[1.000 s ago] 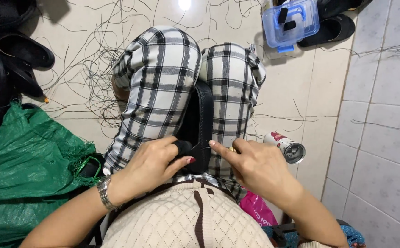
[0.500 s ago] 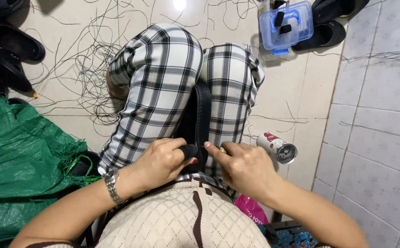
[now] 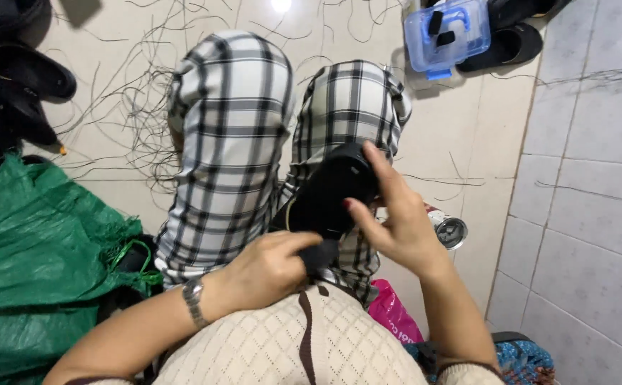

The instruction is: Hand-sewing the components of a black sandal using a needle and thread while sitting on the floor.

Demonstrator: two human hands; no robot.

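The left hand is closed tight on the near end of a black, curved, rubbery shoe piece. The right hand grips the far, rounded end, with its fingers wrapped over the top. A moment ago the piece lay flat in the gap between the 2 knees and both hands pressed on its near end. Now it is lifted up and turned, above the right leg of the black-and-white checked trousers, so the hands are looking it over, not pressing it.

At 3 o'clock of the hands a small silver round tin lies on the tile floor. At 1 o'clock sits a clear blue plastic box. At 9 o'clock is a green woven sack. Thin dark threads lie at 11 o'clock.
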